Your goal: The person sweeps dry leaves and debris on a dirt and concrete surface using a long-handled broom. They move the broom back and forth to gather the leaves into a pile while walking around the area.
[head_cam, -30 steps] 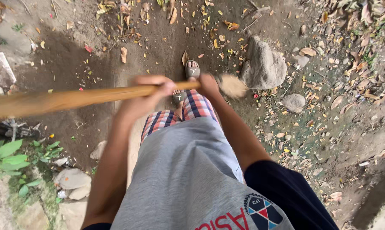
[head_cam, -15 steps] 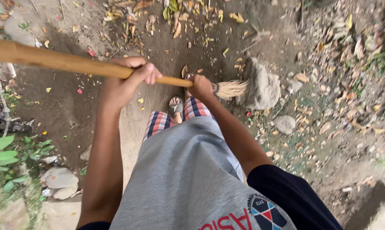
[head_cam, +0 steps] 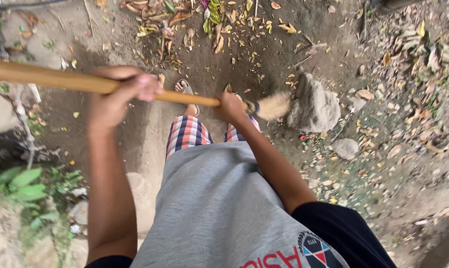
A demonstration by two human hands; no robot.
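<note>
Broom (head_cam: 273, 105) bristles nearer the rock (head_cam: 314, 106) than before, left hand (head_cam: 116, 97) and right hand (head_cam: 230, 107) clenched round its handle.

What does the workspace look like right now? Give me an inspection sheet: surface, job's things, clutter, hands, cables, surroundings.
Surface: bare brown dirt ground, swept smooth near the feet.
Job's things: long wooden-handled broom held across the body; its pale straw bristle head is beside the large grey rock.
Clutter: dry brown and yellow leaves heaped ahead; more scattered at right; small flat grey stone.
Hands: left hand closed around the upper handle; right hand closed around it just above the bristles.
Cables: nothing seen.
Surroundings: green leafy plants and stones at lower left; sandalled foot on the dirt.
</note>
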